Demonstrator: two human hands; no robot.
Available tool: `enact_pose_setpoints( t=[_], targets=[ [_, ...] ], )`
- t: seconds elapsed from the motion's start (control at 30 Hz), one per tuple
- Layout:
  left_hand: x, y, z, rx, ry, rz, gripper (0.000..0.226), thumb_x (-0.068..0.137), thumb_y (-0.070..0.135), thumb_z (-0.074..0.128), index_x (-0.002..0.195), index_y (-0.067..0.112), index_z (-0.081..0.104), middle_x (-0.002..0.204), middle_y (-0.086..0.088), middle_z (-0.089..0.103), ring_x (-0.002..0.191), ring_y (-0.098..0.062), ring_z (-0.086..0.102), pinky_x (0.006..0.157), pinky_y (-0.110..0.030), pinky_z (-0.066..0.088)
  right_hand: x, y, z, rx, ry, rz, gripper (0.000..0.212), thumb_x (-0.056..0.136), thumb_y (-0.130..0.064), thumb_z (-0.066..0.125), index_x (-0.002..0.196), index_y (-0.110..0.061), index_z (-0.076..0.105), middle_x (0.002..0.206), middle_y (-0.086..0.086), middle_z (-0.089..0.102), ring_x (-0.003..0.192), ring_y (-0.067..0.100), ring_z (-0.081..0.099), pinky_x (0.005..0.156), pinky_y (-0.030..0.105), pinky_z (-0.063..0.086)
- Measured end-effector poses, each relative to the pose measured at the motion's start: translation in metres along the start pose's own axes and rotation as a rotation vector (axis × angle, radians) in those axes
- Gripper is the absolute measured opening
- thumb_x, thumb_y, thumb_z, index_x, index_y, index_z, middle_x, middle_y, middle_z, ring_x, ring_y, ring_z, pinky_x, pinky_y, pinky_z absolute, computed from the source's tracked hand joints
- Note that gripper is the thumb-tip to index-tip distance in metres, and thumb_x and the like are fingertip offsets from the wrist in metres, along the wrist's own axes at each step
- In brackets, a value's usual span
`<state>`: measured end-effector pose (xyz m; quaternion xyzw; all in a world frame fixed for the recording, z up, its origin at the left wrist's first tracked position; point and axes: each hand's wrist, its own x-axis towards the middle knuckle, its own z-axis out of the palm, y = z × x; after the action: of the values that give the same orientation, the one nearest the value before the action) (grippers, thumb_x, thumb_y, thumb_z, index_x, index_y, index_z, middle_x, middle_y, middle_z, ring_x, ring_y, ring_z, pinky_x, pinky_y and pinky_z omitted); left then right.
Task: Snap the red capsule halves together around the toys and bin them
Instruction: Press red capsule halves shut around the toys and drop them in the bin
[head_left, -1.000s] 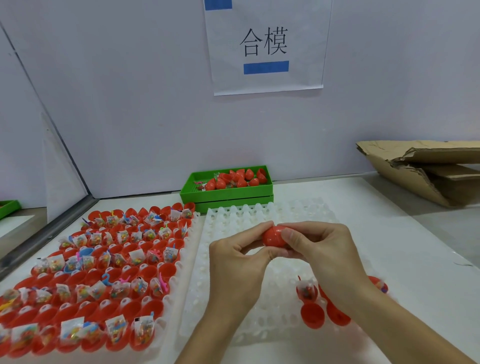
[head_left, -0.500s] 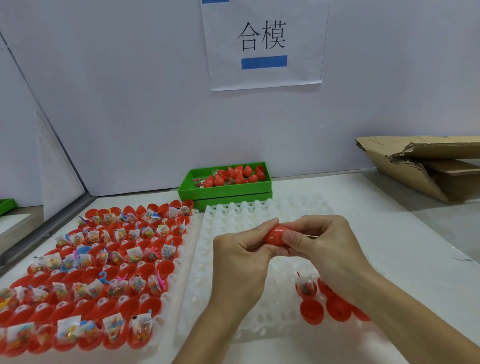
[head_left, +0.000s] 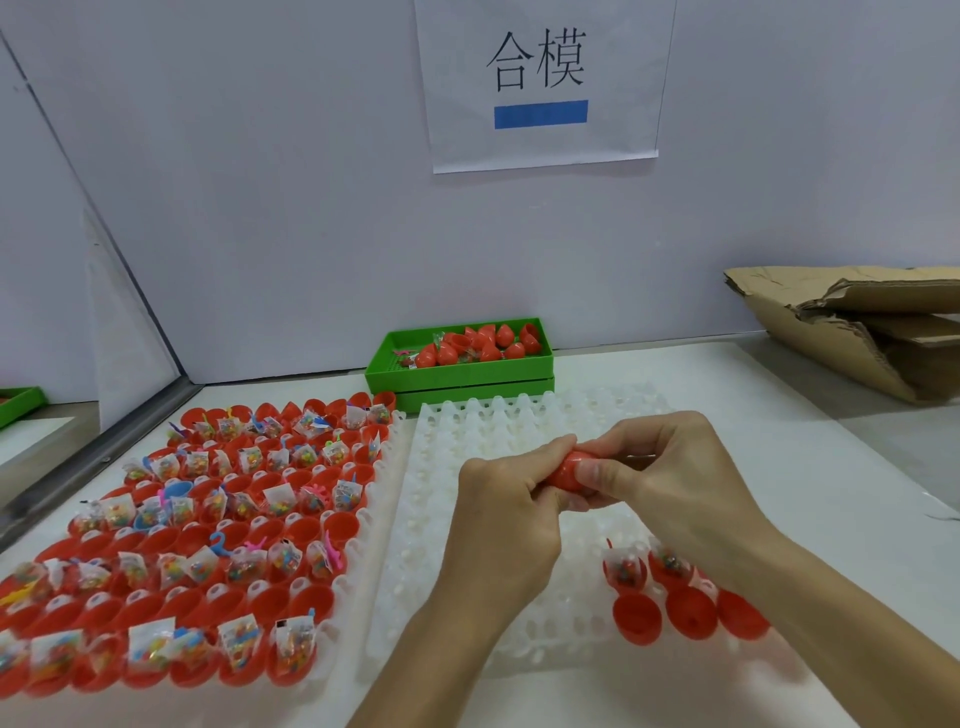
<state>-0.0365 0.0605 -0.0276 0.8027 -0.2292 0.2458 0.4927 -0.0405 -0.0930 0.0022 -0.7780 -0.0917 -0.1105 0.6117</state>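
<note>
From the head view, both hands met over the white tray (head_left: 519, 426). The left hand (head_left: 511, 512) and right hand (head_left: 670, 478) pinched one red capsule (head_left: 569, 470) between curled fingers and thumbs, thumbs pressing on its top. Just below the grip, under the right wrist, sat open red halves (head_left: 636, 618), some holding bagged toys (head_left: 626, 566). Well beyond the grip stood the green bin (head_left: 457, 371) with finished capsules. Left of the grip lay the filled tray (head_left: 395, 421), packed with loaded halves.
</note>
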Motion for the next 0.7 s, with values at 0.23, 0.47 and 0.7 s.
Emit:
enact_pose_setpoints(
  t=[0.23, 0.47, 0.7],
  targets=[
    [0.005, 0.002, 0.001, -0.035, -0.059, 0.021, 0.045, 0.085, -0.007, 0.048, 0.108, 0.028, 0.066, 0.088, 0.024, 0.072, 0.081, 0.007, 0.07, 0.073, -0.012, 0.055, 0.0, 0.003, 0.008, -0.075, 0.042, 0.039, 0.004, 0.082, -0.021, 0.08, 0.079, -0.02, 0.078, 0.072, -0.002, 0.076, 0.072, 0.014, 0.074, 0.079, 0.039, 0.062],
    [0.009, 0.011, 0.001, -0.316, 0.089, -0.117, 0.061, 0.089, -0.013, 0.06, 0.107, 0.045, 0.07, 0.104, 0.02, 0.074, 0.104, -0.002, 0.069, 0.089, -0.02, 0.055, 0.001, -0.011, 0.006, 0.563, -0.151, 0.215, 0.043, 0.074, -0.04, 0.071, 0.098, -0.004, 0.076, 0.096, 0.014, 0.076, 0.086, 0.024, 0.074, 0.077, 0.027, 0.059],
    [0.007, 0.017, 0.001, -0.417, 0.039, -0.152, 0.072, 0.089, -0.014, 0.057, 0.102, 0.056, 0.071, 0.121, 0.027, 0.066, 0.134, 0.006, 0.043, 0.113, -0.035, 0.041, -0.004, -0.017, 0.004, 0.855, -0.379, 0.29, 0.041, 0.084, -0.039, 0.067, 0.098, -0.002, 0.078, 0.111, 0.022, 0.072, 0.112, 0.032, 0.068, 0.097, 0.04, 0.055]
  ],
)
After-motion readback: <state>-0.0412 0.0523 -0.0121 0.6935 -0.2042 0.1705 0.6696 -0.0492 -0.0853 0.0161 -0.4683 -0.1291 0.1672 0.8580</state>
